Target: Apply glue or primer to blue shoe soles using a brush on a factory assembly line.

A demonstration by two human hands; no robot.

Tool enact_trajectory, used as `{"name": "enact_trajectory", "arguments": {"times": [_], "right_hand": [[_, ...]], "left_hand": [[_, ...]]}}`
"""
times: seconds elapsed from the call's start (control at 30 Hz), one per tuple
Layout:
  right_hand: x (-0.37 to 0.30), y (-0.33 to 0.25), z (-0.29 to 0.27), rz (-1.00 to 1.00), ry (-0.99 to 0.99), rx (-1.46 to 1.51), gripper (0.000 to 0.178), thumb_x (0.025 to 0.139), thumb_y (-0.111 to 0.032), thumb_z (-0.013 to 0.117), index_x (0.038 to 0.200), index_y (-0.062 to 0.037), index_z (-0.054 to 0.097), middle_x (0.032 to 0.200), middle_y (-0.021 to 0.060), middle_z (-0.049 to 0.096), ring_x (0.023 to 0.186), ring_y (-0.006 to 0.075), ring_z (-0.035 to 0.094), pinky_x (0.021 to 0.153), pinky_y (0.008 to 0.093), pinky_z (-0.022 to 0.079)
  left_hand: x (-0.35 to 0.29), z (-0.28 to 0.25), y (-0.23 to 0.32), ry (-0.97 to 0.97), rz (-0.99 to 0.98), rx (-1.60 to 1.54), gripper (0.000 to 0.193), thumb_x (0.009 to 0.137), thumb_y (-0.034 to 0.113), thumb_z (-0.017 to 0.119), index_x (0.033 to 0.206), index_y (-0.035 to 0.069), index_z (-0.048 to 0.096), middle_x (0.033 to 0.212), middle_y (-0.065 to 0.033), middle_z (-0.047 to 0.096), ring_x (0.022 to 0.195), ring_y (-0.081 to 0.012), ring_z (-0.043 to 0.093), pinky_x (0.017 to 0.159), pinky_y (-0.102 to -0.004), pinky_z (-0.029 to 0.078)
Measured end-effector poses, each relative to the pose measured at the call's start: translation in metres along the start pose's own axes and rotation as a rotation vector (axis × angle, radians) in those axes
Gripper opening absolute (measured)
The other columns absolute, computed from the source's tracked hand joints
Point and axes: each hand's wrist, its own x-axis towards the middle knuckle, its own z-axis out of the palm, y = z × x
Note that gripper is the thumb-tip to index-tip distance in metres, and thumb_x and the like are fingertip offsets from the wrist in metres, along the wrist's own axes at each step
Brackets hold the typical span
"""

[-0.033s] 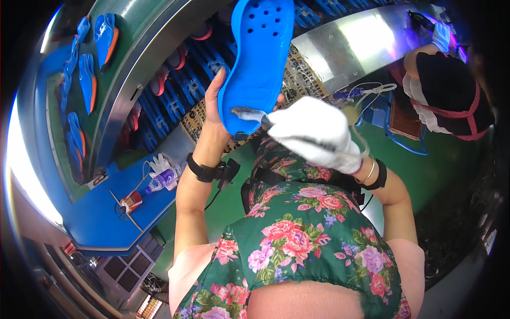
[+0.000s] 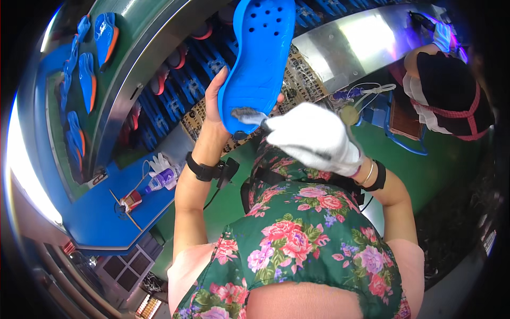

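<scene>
A blue shoe sole (image 2: pixel 258 58) with small round holes at its far end is held up in front of me, its heel end nearest. My bare left hand (image 2: pixel 214 99) is closed around the heel end, thumb along the left rim and fingertips showing at the right rim. In a white glove, my right hand (image 2: pixel 313 139) is closed on a brush (image 2: pixel 249 115). The brush's bristles lie on the inside of the heel; its handle is mostly hidden by the glove. A dark patch (image 2: pixel 240 135) shows at the heel's tip.
Behind the sole are a metal-edged bench (image 2: pixel 340 50), printed cardboard (image 2: pixel 305 80) and rows of blue pieces (image 2: pixel 183 87). Orange-edged blue soles (image 2: pixel 87 80) lie on a green belt at left. A purple-labelled bottle (image 2: pixel 159 179) is on the blue table. A co-worker (image 2: pixel 451 85) is at far right.
My gloved right hand has moved slightly downward, with the brush still on the heel. The sole has tilted very slightly to the right at its far end.
</scene>
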Motion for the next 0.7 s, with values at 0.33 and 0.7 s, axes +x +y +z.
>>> {"name": "enact_trajectory", "arguments": {"times": [0.33,0.7], "right_hand": [[-0.007,0.001,-0.012,0.225,0.063,0.315,0.013,0.078,-0.003,0.079,0.091,-0.0054,0.077,0.096,0.0098,0.076,0.087,0.0253,0.072,0.077,0.0348,0.057],[-0.003,-0.002,-0.005,0.217,0.129,0.314,0.014,0.079,-0.004,0.081,0.092,-0.0068,0.077,0.096,0.0103,0.076,0.085,0.0249,0.073,0.078,0.035,0.057]], "left_hand": [[0.002,0.007,-0.004,-0.123,-0.076,0.158,0.085,0.097,0.054,0.052,0.154,-0.005,0.031,0.146,-0.0338,0.047,0.121,-0.0558,0.057,0.102,-0.055,0.052],[0.009,0.007,-0.004,-0.146,-0.065,0.088,0.087,0.094,0.055,0.055,0.154,-0.004,0.032,0.146,-0.0332,0.047,0.122,-0.0569,0.055,0.105,-0.0562,0.05]]}}
